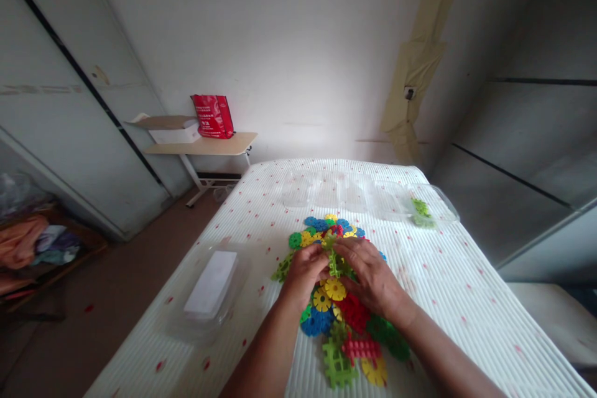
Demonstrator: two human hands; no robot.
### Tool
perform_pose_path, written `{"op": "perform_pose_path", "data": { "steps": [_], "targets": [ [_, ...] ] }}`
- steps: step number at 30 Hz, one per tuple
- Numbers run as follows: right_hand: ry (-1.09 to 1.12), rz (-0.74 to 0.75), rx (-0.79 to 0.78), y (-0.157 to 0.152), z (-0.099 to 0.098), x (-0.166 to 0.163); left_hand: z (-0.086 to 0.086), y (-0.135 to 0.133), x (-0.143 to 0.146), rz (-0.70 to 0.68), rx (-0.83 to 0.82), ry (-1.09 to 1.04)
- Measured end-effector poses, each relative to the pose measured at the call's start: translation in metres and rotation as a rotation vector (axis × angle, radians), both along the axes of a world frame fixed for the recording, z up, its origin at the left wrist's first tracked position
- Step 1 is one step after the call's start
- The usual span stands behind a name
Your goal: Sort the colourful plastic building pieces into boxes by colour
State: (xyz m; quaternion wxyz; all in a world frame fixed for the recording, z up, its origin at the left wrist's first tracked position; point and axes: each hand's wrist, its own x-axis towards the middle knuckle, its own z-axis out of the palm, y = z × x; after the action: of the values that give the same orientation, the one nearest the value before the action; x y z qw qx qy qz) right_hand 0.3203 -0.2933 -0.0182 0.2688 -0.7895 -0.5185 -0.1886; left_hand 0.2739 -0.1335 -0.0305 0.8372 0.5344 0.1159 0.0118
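Over a heap of colourful plastic building pieces, my left hand [305, 270] pinches a light green interlocking piece [333, 264] from the left. My right hand [373, 273] closes on the same piece from the right, its fingertips at the upper end. Beneath and around both hands lie yellow flower-shaped discs [334, 289], blue discs [318, 321], red pieces [354, 313] and dark green discs [389, 337]. Nearer to me are a light green lattice piece [338, 364] and a red knobbly piece [361, 348]. My palms hide part of the heap.
A clear plastic tray [392, 202] lies across the far side of the bed, with light green pieces [420, 208] in its right end. To the left rests a clear lid [180, 323] with a white box [211, 284]. Beyond stands a small table [209, 145] with a red bag [213, 117].
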Motion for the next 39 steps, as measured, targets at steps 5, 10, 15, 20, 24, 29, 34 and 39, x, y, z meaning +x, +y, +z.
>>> {"op": "perform_pose_path", "data": {
  "steps": [5, 10, 15, 20, 24, 29, 34, 39],
  "targets": [
    [0.036, 0.016, 0.011, -0.001, -0.005, 0.003, -0.008, 0.002, 0.000, -0.006, -0.043, -0.020],
    [0.025, -0.037, 0.009, -0.001, -0.011, 0.002, -0.015, 0.002, -0.001, -0.003, -0.075, -0.046],
    [0.076, -0.116, 0.092, -0.002, -0.008, -0.002, -0.015, -0.004, -0.003, 0.025, -0.147, -0.100],
    [0.079, -0.175, 0.127, -0.003, -0.001, -0.001, -0.015, -0.011, -0.005, -0.001, -0.135, -0.115],
    [0.051, -0.182, 0.088, 0.000, 0.000, -0.001, -0.014, -0.013, -0.007, 0.031, -0.128, -0.109],
    [0.053, -0.222, 0.090, -0.001, -0.001, -0.001, -0.005, -0.016, -0.009, -0.005, -0.043, -0.155],
    [0.061, -0.224, 0.015, -0.001, 0.001, -0.001, -0.004, -0.020, -0.009, -0.013, 0.046, -0.140],
    [0.103, -0.203, -0.001, -0.001, 0.005, -0.003, -0.006, -0.020, -0.011, -0.076, 0.105, -0.149]
  ]
}}
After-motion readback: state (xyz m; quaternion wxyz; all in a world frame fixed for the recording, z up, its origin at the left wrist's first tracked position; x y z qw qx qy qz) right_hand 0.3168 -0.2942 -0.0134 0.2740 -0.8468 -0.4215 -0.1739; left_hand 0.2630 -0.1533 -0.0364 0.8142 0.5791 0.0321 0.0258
